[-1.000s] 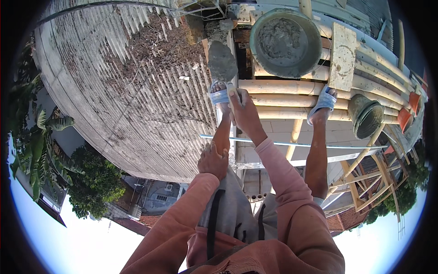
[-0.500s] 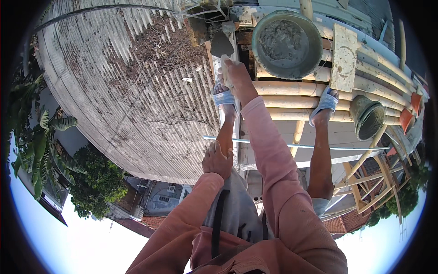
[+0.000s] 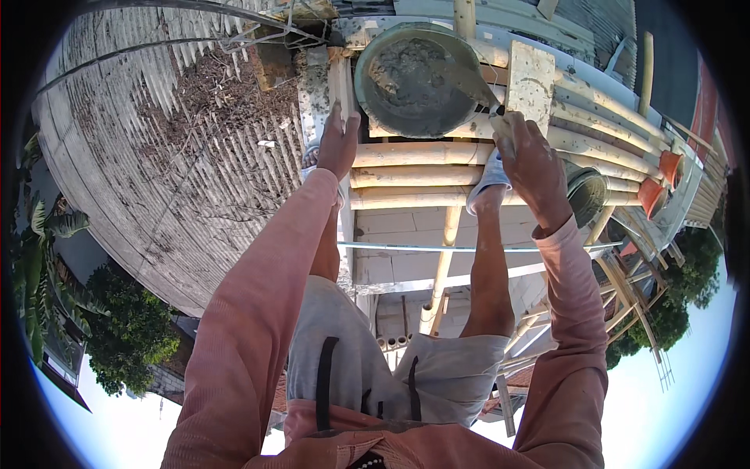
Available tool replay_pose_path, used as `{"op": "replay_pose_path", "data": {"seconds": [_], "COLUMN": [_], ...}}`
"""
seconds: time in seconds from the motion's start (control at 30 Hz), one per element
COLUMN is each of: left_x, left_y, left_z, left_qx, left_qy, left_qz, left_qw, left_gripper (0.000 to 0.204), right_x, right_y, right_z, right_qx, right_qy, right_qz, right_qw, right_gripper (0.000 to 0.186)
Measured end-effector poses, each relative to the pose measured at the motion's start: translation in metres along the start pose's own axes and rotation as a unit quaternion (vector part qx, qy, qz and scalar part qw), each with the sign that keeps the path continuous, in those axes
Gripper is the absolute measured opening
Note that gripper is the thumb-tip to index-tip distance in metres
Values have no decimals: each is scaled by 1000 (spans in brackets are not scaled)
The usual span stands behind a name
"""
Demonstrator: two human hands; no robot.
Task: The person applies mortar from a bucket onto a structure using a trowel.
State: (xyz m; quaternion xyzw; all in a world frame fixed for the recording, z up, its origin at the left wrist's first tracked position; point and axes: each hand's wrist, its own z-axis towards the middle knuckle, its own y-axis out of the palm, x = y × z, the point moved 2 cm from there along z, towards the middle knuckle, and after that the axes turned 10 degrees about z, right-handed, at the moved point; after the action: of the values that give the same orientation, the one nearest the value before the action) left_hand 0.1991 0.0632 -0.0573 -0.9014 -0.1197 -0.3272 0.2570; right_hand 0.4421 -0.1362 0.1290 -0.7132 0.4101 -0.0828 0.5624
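My right hand (image 3: 533,166) is closed around the pale handle of a trowel (image 3: 473,84). The trowel's blade lies over the right side of a round dark basin (image 3: 361,92), which holds wet grey mortar (image 3: 410,74). To the left of the basin, my left hand (image 3: 339,147) has its fingers and thumb at the near end of a narrow wooden strip (image 3: 341,84), seemingly gripping it. The strip lies along the top of a mortar-smeared wall (image 3: 314,94).
Bamboo poles (image 3: 426,154) run across under the basin and my sandalled feet. A spattered board (image 3: 531,82) lies right of the basin. Further right are a dark bucket (image 3: 587,197) and orange pots (image 3: 652,197). Corrugated roofing (image 3: 156,164) spreads out on the left, with dry debris on it.
My right hand has carried the trowel from the wall to the basin's right side. My left hand has left my leg and reached forward to the wooden strip. The view has shifted right.
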Motion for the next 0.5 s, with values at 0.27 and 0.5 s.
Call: {"op": "replay_pose_path", "data": {"seconds": [0.27,0.5], "left_x": [39,45], "left_y": [-7,-21], "left_z": [97,90], "left_qx": [-112,-106], "left_qy": [-73,-93], "left_qz": [-34,-86], "left_qw": [990,986], "left_gripper": [69,62], "right_x": [6,54], "right_y": [56,104], "right_z": [146,109], "right_qx": [-78,-124], "right_qy": [-127,-172], "right_qz": [-205,-107], "right_qw": [967,971], "right_gripper": [27,36]}}
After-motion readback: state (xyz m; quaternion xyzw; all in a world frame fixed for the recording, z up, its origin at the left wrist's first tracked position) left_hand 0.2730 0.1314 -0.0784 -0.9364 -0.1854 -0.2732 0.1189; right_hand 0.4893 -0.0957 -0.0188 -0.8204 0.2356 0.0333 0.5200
